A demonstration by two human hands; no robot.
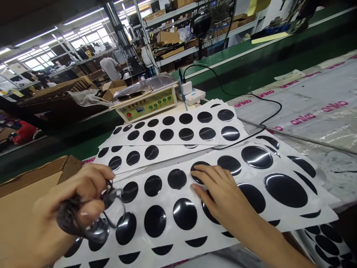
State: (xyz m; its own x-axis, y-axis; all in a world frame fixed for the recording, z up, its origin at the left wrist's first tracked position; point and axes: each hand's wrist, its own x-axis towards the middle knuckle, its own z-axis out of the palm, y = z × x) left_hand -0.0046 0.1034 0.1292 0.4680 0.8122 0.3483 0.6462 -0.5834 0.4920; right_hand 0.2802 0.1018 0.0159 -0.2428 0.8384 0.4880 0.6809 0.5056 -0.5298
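Observation:
My left hand [75, 204], blurred at the lower left, is closed around a dark bundle with a thin cord looping out of it, which looks like a coiled black cable [68, 219]. It hovers over the left end of a white sheet [170, 199] of round, glossy black stickers [185, 214]. On the same sheet rests my right hand [220, 190], fingers stretched and thumb apart. Its fingertips touch a sticker in the upper row and partly cover it. Further sheets of the same stickers [186, 134] lie in a loose stack behind.
A control box [149, 104] with knobs and a red button stands behind the sheets, beside a white power strip [195, 96]. A black cord [275, 113] and a thin rod [312, 144] cross the right side. An open cardboard box [28, 182] is at left. A person [110, 67] stands far back.

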